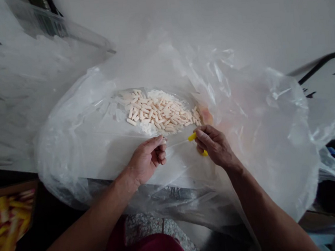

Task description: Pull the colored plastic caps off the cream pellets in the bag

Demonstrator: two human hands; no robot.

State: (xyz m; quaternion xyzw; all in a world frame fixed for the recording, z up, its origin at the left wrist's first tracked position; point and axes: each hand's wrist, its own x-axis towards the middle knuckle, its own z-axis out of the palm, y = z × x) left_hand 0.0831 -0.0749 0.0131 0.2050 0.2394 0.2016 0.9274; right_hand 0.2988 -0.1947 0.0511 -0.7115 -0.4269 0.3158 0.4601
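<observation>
Two hands near pale capsules

Pale peach capsules, yellow plastic piece, grey-speckled stone floor

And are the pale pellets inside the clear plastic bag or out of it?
Inside: the heap of pale pellets lies within the clear plastic bag, whose film rises around them.

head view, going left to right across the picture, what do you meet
yellow and red wrapped sticks, left hand, yellow piece, right hand, black curved wire
</observation>
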